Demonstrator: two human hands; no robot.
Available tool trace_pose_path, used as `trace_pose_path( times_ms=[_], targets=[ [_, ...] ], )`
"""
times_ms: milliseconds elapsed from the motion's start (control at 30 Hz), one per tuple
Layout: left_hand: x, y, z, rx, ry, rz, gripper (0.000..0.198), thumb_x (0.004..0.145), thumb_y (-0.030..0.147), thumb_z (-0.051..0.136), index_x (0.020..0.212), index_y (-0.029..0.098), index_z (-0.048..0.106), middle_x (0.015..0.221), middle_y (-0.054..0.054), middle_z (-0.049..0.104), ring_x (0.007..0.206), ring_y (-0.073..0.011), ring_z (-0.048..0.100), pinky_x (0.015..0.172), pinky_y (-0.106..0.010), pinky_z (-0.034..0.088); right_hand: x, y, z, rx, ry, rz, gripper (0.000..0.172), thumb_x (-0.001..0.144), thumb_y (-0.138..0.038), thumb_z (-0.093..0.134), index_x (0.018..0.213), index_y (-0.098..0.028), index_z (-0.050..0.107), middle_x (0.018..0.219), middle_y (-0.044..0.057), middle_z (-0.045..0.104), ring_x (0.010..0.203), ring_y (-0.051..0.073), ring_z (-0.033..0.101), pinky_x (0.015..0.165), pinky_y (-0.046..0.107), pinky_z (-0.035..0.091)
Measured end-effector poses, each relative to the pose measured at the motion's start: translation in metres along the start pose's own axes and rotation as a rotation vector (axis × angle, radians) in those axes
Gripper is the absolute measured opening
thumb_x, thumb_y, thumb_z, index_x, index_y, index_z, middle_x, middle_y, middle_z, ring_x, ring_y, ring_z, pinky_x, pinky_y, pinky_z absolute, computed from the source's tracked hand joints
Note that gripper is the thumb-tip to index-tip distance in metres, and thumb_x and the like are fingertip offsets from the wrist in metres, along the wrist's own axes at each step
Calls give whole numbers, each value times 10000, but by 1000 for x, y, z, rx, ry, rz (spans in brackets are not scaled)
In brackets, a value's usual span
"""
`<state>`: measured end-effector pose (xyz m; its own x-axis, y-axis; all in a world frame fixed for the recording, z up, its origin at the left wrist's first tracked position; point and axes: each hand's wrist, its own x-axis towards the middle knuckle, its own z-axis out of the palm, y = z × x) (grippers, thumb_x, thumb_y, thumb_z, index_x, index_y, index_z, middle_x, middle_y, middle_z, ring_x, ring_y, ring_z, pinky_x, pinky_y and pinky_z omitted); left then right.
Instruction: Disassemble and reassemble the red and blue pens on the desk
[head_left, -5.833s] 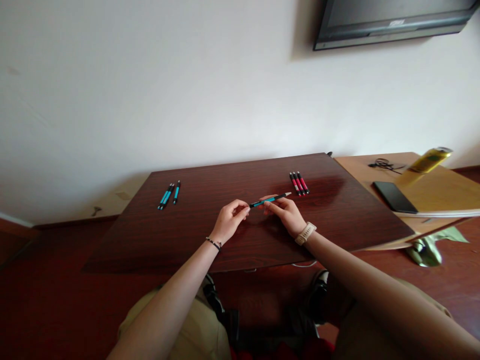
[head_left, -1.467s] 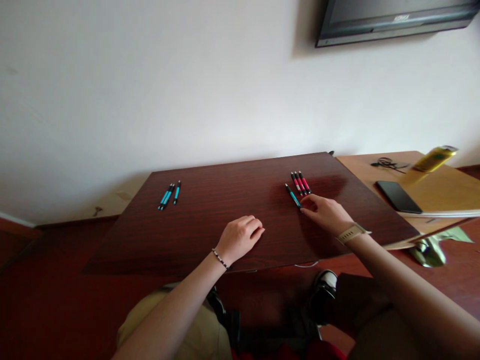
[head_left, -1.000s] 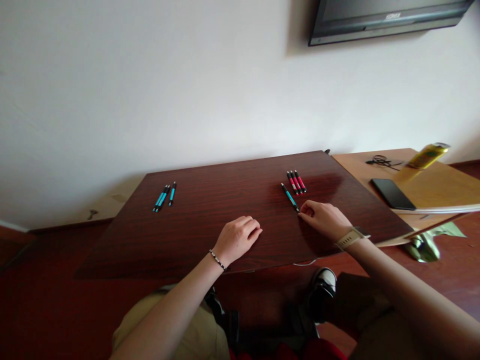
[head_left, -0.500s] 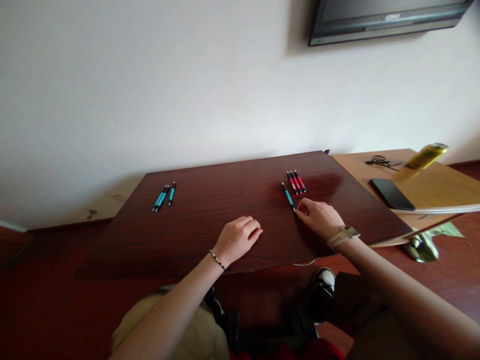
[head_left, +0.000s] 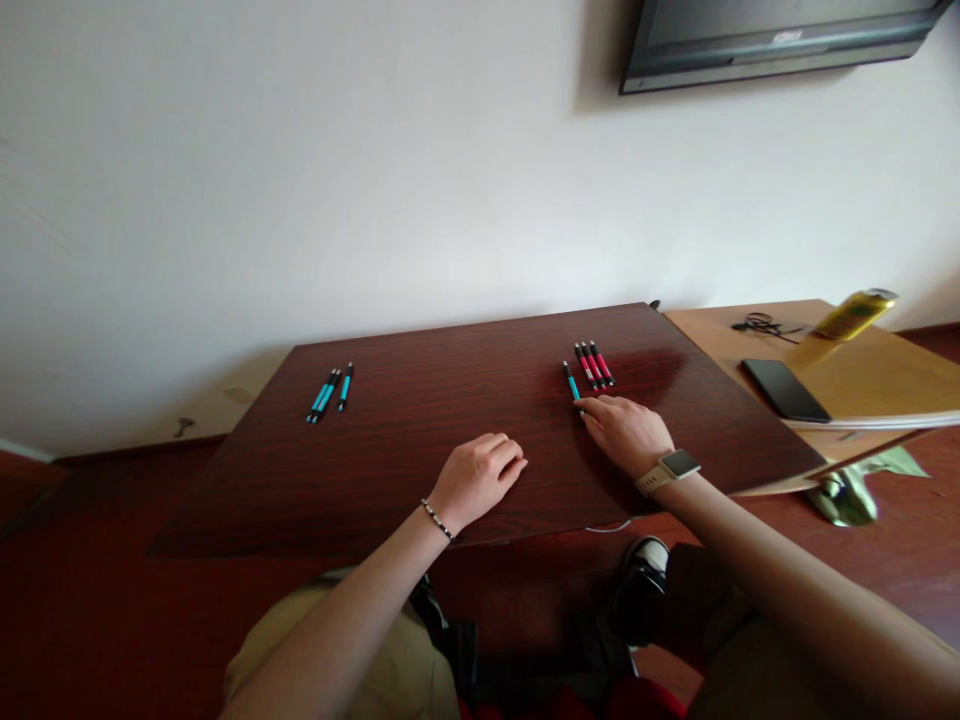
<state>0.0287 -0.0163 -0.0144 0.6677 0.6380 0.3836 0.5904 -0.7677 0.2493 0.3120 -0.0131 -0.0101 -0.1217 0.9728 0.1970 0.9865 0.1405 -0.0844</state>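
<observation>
- On dark wood worktop [head_left: 420,440], right of centre: right hand [head_left: 626,435] palm down, fingers loosely extended, fingertips [head_left: 587,405] touching near end of teal pen [head_left: 572,383]; no closed grasp, pen flat on the surface.
- Just right of teal pen: three red pens [head_left: 594,364], side by side, roughly parallel to it, apart from the hand.
- Nearer the front edge, centre: left hand [head_left: 480,478] resting palm down, fingers lightly curled, holding nothing; beaded bracelet [head_left: 437,519] on wrist.
- On right wrist: watch [head_left: 669,468] with pale strap.
- Far left of worktop: three more teal pens [head_left: 328,391], well apart from both hands.
- On adjoining lighter table [head_left: 877,375] to the right: black phone [head_left: 784,389], yellow can [head_left: 855,314], black cable [head_left: 765,323].
- On wall above: lower edge of screen [head_left: 780,40].
</observation>
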Motion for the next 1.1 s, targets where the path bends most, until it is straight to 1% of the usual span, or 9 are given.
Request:
trace_pose_path(
  times_ms=[100,400,733,1100],
  targets=[
    [0,0,0,3,8,5,177,1057,275,583,911,201,652,891,-33,696,857,-181,671,788,-311,553,2,0,2,-5,1,5,317,1068,-314,493,1294,-289,714,1123,71,784,974,237,720,738,310,506],
    [0,1,1,-6,-3,-3,165,1052,268,595,916,197,656,903,-31,699,862,-181,669,801,-314,554,10,5,1,10,13,53,312,1064,-338,510,1284,-296,728,1175,76,782,989,253,729,742,322,530],
    [0,1,1,-3,2,-2,167,1048,261,598,901,199,649,892,-30,694,856,-183,668,788,-311,545,21,2,3,9,12,69,306,1058,-342,517,1270,-286,730,1199,77,785,990,252,741,743,317,532],
    [0,3,-1,-1,-9,-7,171,1055,271,590,911,202,650,897,-28,694,861,-182,668,794,-309,543,33,10,5,37,29,110,305,1048,-357,535,1250,-292,755,1246,73,779,999,267,746,758,339,542]
  ],
)
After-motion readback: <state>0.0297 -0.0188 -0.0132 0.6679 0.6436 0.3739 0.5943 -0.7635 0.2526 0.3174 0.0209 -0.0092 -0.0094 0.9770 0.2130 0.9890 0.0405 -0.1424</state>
